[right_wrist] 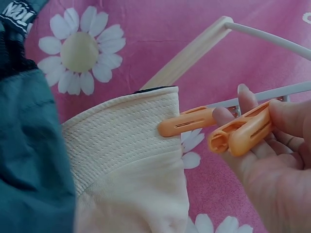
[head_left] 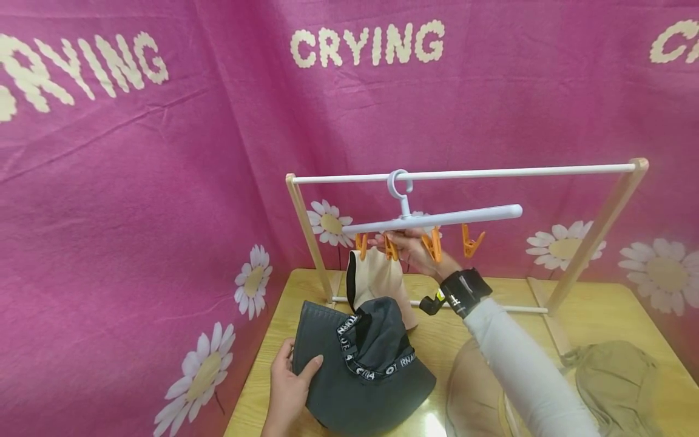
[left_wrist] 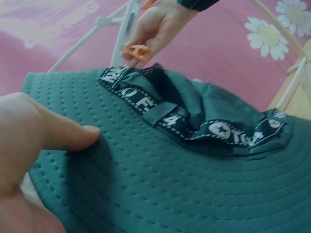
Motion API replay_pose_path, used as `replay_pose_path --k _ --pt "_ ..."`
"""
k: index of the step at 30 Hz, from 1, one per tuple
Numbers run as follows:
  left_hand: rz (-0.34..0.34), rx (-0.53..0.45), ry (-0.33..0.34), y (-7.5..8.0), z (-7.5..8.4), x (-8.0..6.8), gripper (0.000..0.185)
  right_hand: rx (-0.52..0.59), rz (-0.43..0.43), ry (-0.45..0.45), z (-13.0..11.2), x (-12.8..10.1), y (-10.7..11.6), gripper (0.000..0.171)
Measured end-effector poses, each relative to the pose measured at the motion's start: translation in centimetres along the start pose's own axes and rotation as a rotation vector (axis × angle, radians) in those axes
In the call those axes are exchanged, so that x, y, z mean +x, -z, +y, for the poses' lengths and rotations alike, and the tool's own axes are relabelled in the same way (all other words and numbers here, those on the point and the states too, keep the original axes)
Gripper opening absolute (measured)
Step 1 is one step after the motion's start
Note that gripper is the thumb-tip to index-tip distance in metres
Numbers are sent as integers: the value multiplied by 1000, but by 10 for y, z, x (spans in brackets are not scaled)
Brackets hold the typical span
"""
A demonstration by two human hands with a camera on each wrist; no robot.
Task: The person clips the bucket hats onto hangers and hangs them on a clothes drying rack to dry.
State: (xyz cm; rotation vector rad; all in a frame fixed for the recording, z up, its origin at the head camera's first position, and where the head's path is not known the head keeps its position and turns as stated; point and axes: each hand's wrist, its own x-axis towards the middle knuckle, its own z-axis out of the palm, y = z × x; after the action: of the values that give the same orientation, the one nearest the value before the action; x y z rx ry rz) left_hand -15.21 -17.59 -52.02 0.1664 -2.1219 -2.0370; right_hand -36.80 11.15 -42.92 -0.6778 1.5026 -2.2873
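Dark hat point(head_left: 349, 382), its soft cloth crown slumped and its broad brim stiff, is held over the wooden desk point(head_left: 601, 309) in the head view, in front of a pale hat point(head_left: 377, 273). The left hand point(head_left: 289, 382) has its grip clamped on the brim, thumb flat on the upper face. The right hand point(head_left: 414, 252) reaches up among orange plastic clips point(head_left: 431, 244) under a smooth, round-ended hanger point(head_left: 464, 215), hooked on the white rail of a wooden rack point(head_left: 595, 237). A tan hat point(head_left: 469, 388) and a crumpled khaki hat point(head_left: 617, 376) lie at the right, before pink cloth point(head_left: 136, 212) printed with daisies and chunky lettering. Seen from the left wrist, the dark brim looks greener, ringed with curved rows of stitching, and a black band with white letters circles the puckered crown. From the right wrist, that hand's grip is together on one orange clip, thumb against fingers; a neighbouring clip sits over the pale hat's edge, where fine wavy stitching ribs the fabric above a smoother, rounded part.
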Motion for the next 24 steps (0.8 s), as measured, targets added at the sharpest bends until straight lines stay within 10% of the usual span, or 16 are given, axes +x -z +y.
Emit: replay_pose_path --k 24 --pt "-1 -9 -83 -60 -2 12 32 -91 -12 52 9 -3 6 36"
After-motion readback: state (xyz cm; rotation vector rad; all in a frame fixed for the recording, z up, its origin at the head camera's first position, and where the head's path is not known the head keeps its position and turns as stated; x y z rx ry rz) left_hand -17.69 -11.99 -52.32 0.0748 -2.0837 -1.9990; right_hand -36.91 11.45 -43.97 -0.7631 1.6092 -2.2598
